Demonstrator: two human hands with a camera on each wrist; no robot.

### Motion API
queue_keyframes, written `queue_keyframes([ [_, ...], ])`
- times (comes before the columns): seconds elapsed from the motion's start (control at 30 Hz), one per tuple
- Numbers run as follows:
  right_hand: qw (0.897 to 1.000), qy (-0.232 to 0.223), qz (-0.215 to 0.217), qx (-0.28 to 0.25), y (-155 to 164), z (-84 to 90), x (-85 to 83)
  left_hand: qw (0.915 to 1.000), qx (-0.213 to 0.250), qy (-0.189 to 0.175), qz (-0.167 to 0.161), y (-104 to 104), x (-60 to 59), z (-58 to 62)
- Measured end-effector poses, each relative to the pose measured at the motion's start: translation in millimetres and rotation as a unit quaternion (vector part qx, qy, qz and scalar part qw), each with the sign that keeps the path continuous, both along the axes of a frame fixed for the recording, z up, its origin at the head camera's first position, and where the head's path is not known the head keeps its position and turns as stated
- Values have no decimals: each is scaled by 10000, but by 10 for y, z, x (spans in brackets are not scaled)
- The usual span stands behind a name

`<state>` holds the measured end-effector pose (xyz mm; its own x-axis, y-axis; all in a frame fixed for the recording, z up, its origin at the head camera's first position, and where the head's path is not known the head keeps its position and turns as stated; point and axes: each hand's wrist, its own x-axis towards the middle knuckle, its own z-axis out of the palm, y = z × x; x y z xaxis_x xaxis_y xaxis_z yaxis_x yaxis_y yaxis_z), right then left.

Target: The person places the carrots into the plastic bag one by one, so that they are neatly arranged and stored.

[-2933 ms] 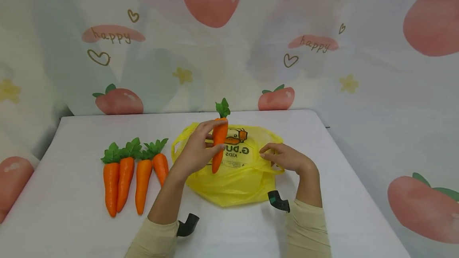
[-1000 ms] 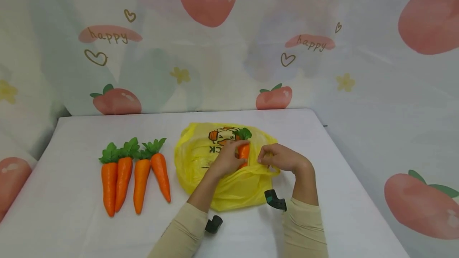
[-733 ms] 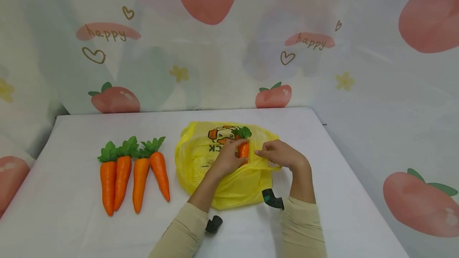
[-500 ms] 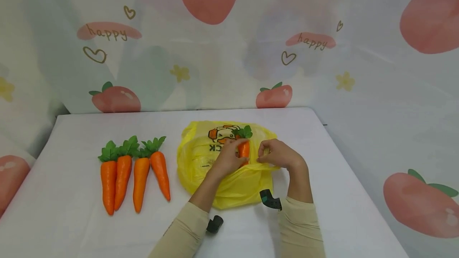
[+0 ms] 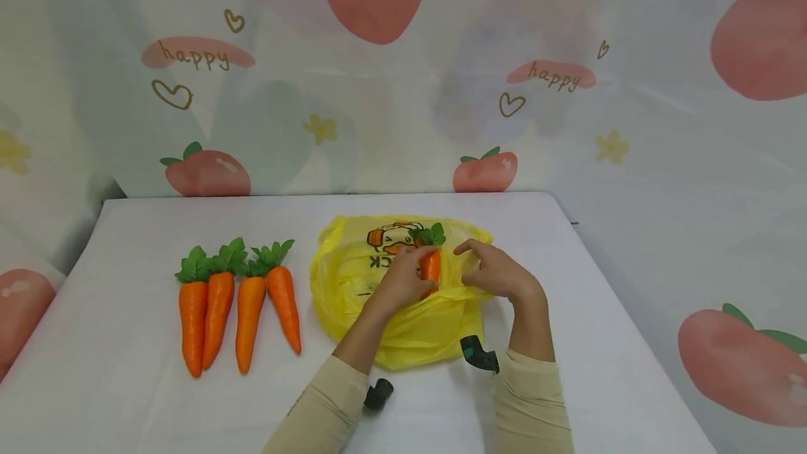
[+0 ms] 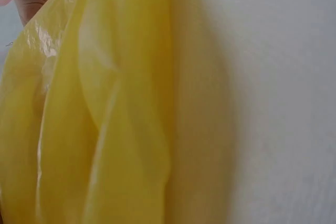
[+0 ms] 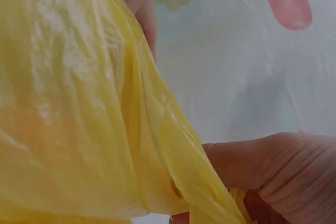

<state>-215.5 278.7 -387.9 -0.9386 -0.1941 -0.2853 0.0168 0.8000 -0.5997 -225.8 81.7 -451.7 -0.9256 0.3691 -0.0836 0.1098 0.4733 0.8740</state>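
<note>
My left hand (image 5: pixel 400 282) grips an orange carrot (image 5: pixel 430 268) with green leaves, its lower end behind the near edge of a yellow plastic bag (image 5: pixel 429 338). The bag lies mid-table with a printed duck on it. My right hand (image 5: pixel 501 272) holds the bag's right edge near the handle, index finger and thumb apart. In the right wrist view, the right thumb (image 7: pixel 236 163) lies against yellow film (image 7: pixel 63 103); the other fingers are mostly hidden. The left wrist view is filled largely by the bag (image 6: pixel 105 108), which hides the carrot.
Several carrots (image 5: pixel 250 324) lie side by side left of the bag, leaves toward the back. White cloth covers the table (image 5: pixel 157 412). A fruit-printed curtain (image 5: pixel 391 104) stands behind. A small black camera (image 5: pixel 378 394) sits at each wrist.
The left hand has carried the carrot rightward and down into the bag's mouth, then stays there. The right index finger and thumb, close together half a second ago, are now spread.
</note>
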Motion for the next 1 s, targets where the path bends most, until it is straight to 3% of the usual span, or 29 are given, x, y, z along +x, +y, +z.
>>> queue_keyframes([
  [0.2, 10000, -13, 16, -37, 21, -21, 1, 10000, 52, 44, 1, -19, -3, 3],
  [0.47, 9999, -73, 148, 40, 41, -25, -2, 9983, 547, -136, 126, -133, -26, 69],
  [0.8, 9994, -37, 268, 224, 52, 4, 12, 9960, 856, 255, 92, -308, 11, 275],
  [1.0, 9995, -135, 279, 68, 31, -29, -4, 9949, 861, 506, 139, -425, 74, 304],
])
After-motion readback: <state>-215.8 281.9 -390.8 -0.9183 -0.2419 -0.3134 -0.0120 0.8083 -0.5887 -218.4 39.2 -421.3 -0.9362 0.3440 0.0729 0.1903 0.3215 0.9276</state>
